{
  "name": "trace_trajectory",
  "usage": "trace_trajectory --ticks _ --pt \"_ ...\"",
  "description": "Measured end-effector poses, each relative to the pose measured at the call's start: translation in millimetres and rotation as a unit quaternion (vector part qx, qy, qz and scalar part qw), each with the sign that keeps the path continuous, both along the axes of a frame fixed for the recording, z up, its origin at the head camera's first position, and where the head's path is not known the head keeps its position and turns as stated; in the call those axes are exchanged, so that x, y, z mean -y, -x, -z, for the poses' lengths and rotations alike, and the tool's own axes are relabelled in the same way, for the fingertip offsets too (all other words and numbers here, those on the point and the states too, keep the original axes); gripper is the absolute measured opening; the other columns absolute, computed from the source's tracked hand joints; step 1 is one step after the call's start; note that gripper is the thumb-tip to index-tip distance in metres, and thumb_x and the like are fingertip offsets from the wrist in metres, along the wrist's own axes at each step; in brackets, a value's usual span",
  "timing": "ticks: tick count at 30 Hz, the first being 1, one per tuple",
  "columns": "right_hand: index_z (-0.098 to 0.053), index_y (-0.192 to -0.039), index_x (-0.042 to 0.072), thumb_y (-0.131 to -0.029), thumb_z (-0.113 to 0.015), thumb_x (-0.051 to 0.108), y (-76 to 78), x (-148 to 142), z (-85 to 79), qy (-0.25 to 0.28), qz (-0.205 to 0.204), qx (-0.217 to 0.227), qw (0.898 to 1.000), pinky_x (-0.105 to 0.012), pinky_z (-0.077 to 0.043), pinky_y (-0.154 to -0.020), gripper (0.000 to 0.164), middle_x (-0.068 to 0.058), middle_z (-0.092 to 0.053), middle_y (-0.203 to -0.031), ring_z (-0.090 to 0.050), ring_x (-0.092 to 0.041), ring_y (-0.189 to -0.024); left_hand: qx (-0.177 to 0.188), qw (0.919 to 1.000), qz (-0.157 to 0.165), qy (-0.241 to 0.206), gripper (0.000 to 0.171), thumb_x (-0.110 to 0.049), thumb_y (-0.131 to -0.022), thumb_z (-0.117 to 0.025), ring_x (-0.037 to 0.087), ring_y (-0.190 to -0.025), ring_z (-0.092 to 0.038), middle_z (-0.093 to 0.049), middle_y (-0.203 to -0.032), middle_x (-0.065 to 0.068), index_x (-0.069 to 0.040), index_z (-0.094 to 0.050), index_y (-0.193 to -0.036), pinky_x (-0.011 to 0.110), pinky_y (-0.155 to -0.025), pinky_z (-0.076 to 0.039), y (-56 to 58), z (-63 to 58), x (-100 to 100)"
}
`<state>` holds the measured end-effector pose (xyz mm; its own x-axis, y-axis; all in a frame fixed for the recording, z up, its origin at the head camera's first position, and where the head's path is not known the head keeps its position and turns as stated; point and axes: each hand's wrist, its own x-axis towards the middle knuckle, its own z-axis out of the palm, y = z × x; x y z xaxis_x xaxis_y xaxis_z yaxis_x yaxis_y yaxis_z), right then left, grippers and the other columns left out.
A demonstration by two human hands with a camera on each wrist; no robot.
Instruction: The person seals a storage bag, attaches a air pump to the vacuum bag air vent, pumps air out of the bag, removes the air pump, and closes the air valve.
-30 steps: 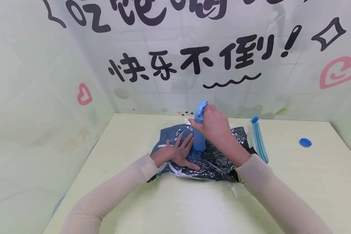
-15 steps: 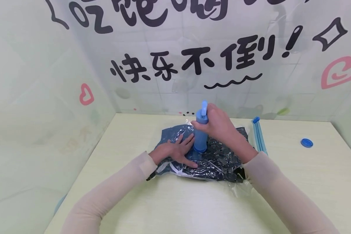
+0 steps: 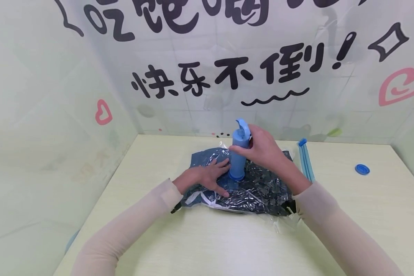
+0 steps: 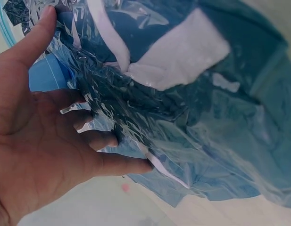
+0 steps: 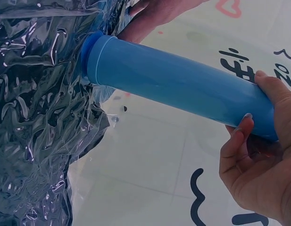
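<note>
A blue hand pump (image 3: 239, 165) stands nearly upright on a clear vacuum storage bag (image 3: 224, 205) packed with dark and blue cloth. My right hand (image 3: 262, 145) grips the pump's upper end just below its light-blue handle (image 3: 242, 126). Thumb and fingertips curve round the barrel in the right wrist view, where the pump's base (image 5: 93, 59) meets the wrinkled film. Just left of the base, my left hand (image 3: 210, 177) rests on the bag with fingers spread. White pieces (image 4: 183, 52) show through the plastic in the left wrist view.
Right of the bag lies a light-blue strip (image 3: 306, 161) with a darker blue end. Farther right on the pale table (image 3: 338, 214) is a round blue cap (image 3: 362, 169). A printed sheet (image 3: 200, 119) with black characters stands behind the table.
The pump's handle has turned round at the top. My right hand has shifted slightly right round the upper barrel. My left hand stays almost in place on the bag.
</note>
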<state>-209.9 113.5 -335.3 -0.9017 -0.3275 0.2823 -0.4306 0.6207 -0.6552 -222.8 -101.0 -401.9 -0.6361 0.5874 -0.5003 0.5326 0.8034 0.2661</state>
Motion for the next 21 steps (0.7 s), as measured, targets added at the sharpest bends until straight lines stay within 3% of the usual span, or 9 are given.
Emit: trace_trajectory --ticks 6,13,18,21 --pt "-0.059 -0.127 -0.001 -0.089 -0.081 0.036 -0.9 -2.4 0.6 -0.002 -0.001 0.008 1.000 -0.038 -0.050 -0.061 0.058 -0.011 -0.063 -0.089 -0.058 -0.024 -0.070 -0.005 1.0000 -0.007 0.000 0.104 -0.058 -0.090 -0.071 0.043 -0.150 0.007 0.005 -0.170 0.003 -0.014 -0.013 -0.165 0.065 -0.114 -0.017 -1.1 -0.3 -0.6" --pt "-0.051 -0.140 -0.001 -0.092 -0.078 0.023 -1.5 -8.5 0.3 0.042 -0.047 0.042 0.997 -0.035 -0.044 -0.052 0.059 -0.016 -0.065 -0.112 -0.052 -0.023 -0.056 -0.007 0.9999 -0.016 0.002 0.105 -0.059 -0.089 -0.072 0.042 -0.151 0.006 0.005 -0.170 0.002 -0.015 -0.013 -0.165 0.065 -0.113 -0.017 -2.3 -0.9 -1.0" --pt "-0.053 -0.134 -0.006 -0.090 -0.070 0.008 1.8 -6.0 0.9 0.072 -0.075 0.078 0.992 -0.038 -0.050 -0.064 0.049 -0.019 -0.064 -0.122 -0.063 -0.027 -0.080 -0.006 0.9999 -0.016 0.001 0.104 -0.058 -0.090 -0.072 0.041 -0.151 0.006 0.004 -0.170 0.002 -0.015 -0.013 -0.165 0.064 -0.115 -0.015 -1.4 0.7 -1.4" --pt "-0.054 -0.133 -0.006 -0.088 -0.068 0.009 2.7 -2.1 1.3 0.079 -0.066 0.083 0.991 -0.043 -0.053 -0.073 0.049 -0.019 -0.064 -0.123 -0.063 -0.031 -0.095 -0.008 0.9998 -0.018 0.001 0.104 -0.057 -0.089 -0.073 0.041 -0.151 0.005 0.003 -0.170 0.002 -0.015 -0.015 -0.165 0.065 -0.114 -0.016 -1.2 1.1 -1.4"
